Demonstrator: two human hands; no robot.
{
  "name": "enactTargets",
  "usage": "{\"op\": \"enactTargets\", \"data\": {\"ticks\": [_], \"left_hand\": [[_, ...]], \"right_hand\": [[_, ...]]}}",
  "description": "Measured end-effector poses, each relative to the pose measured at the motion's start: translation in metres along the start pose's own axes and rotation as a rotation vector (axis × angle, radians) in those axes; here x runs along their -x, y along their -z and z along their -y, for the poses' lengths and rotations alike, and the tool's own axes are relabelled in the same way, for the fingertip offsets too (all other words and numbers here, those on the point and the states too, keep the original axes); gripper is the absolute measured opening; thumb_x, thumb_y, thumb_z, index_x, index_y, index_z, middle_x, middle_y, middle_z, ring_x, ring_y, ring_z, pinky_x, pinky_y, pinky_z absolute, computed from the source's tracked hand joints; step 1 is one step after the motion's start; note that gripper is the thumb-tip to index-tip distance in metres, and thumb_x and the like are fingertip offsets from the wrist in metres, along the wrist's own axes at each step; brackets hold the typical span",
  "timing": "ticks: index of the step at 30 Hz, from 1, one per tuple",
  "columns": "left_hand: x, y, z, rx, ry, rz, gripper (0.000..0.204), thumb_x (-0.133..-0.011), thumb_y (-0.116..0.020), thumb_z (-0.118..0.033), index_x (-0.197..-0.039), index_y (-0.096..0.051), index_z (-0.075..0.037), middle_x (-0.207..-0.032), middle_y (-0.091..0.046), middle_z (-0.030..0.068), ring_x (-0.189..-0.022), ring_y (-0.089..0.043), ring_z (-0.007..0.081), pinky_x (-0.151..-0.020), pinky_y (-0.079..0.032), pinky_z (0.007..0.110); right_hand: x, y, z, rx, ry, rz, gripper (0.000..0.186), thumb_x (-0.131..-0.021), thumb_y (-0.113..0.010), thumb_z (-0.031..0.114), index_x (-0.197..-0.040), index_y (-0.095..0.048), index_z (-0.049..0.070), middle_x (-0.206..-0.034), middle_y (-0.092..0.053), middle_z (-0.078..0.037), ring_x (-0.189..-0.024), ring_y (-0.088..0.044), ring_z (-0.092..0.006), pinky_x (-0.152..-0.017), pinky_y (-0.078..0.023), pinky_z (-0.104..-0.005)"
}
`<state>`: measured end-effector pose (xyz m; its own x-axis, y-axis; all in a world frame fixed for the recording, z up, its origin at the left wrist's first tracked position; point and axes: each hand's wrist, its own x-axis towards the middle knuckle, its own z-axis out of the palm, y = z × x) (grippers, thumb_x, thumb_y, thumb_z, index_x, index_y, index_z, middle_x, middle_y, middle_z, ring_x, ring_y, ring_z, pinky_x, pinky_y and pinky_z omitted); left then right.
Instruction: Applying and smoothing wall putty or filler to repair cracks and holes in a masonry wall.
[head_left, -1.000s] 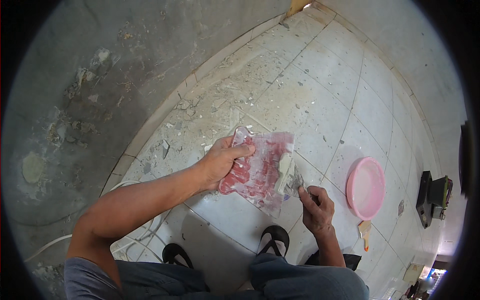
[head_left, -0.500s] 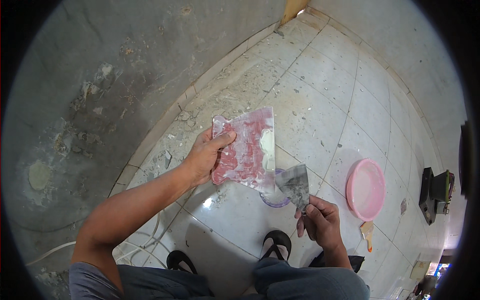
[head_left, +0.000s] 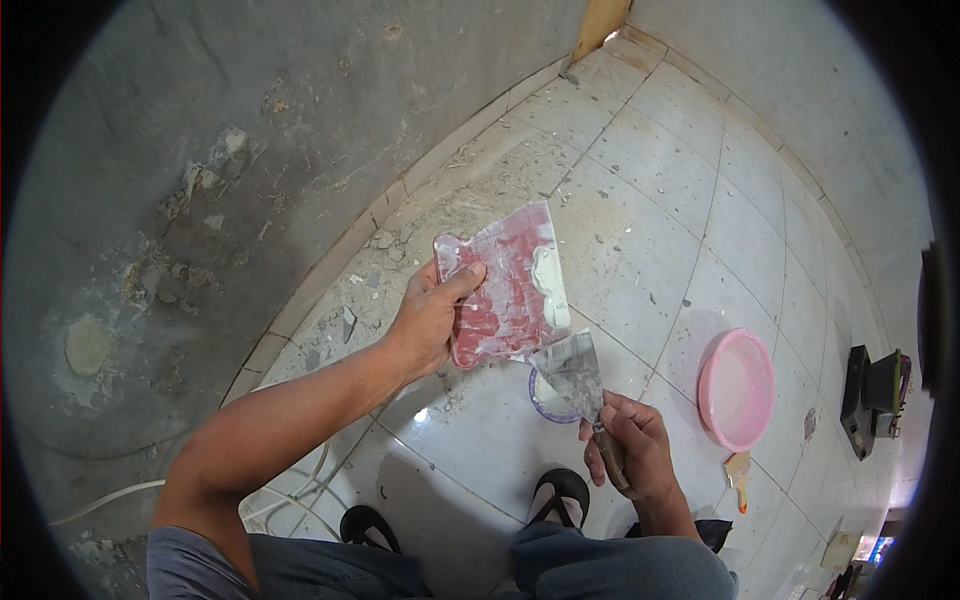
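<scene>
My left hand [head_left: 432, 315] grips a wide red plastic spreader [head_left: 505, 285] smeared with white, its thumb on top. A thick blob of pale putty [head_left: 548, 288] lies along the spreader's right edge. In my right hand [head_left: 640, 445] is a putty knife [head_left: 572, 375], held by its brown wooden handle. Its grey-stained metal blade points up and left, with the tip at the spreader's lower right corner; whether they touch I cannot tell. Below the blade, a purple-rimmed bowl [head_left: 541, 402] with white stuff in it stands on the floor, partly hidden.
A pink basin [head_left: 738, 390] stands on the tiles to the right, with a paintbrush [head_left: 738, 480] beside it. Plaster debris [head_left: 390, 245] lies along the foot of the patched grey wall [head_left: 200, 240]. A pale cable [head_left: 110, 497] runs at lower left. Farther right is a dark device [head_left: 858, 400].
The putty knife has turned, its blade now tipping farther left and more of its handle showing. The view has shifted slightly. Both hands keep their hold.
</scene>
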<state>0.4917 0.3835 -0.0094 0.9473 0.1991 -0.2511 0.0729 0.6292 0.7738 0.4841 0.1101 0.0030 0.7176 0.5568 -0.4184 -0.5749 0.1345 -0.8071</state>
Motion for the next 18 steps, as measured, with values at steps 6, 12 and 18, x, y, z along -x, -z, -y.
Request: {"op": "enactTargets", "data": {"ticks": [6,12,18], "left_hand": [[0.001,0.005,0.011,-0.019,-0.02,0.021,0.02,-0.093,-0.057,-0.014,-0.108,-0.054,-0.002,-0.097,-0.063,0.0067,-0.082,-0.065,0.0145,-0.074,-0.057,0.031],[0.006,0.005,0.017,-0.1,0.041,0.021,0.018,-0.092,-0.058,-0.015,-0.106,-0.056,-0.003,-0.096,-0.064,0.0059,-0.081,-0.064,0.0127,-0.072,-0.057,0.03],[0.001,-0.005,0.018,-0.053,0.107,-0.019,0.021,-0.091,-0.059,-0.016,-0.108,-0.054,-0.005,-0.098,-0.064,0.0071,-0.085,-0.066,0.0176,-0.076,-0.058,0.036]], "right_hand": [[-0.019,-0.005,-0.005,0.021,0.029,0.003,0.03,-0.096,-0.044,0.014,-0.115,-0.053,-0.007,-0.078,-0.061,-0.01,-0.045,-0.055,-0.0154,-0.039,-0.046,-0.0261],[-0.032,0.002,-0.004,0.061,0.028,0.053,0.029,-0.095,-0.047,0.014,-0.112,-0.055,-0.007,-0.077,-0.061,-0.01,-0.045,-0.054,-0.0153,-0.04,-0.045,-0.0258],[-0.027,0.027,-0.007,0.099,0.043,0.098,0.029,-0.094,-0.048,0.012,-0.113,-0.057,-0.007,-0.077,-0.062,-0.011,-0.046,-0.056,-0.0168,-0.043,-0.047,-0.0269]]}}
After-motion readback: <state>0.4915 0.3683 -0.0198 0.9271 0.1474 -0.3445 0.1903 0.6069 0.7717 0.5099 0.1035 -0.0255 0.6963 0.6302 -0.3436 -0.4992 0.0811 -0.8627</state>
